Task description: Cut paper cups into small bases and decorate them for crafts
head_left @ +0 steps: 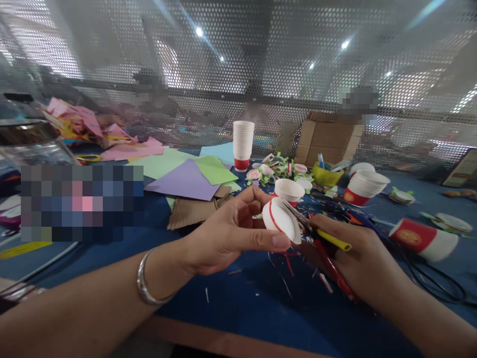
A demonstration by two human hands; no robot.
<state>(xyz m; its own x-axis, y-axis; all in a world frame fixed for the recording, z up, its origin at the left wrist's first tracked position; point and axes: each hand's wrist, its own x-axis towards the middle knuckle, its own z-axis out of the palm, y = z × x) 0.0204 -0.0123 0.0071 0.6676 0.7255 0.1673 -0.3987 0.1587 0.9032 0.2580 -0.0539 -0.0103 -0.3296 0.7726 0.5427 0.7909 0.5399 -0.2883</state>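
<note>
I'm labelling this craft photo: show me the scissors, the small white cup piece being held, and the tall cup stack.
Scissors (pixel 325 256): head view, on the red handle.
Small white cup piece (pixel 284 220): head view, on its white surface.
Tall cup stack (pixel 243 144): head view, on its white side.

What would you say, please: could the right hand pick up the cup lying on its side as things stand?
Probably not just now: the right hand is holding red-handled scissors. The tipped cup does lie nearby, so reach itself seems little trouble.
</note>
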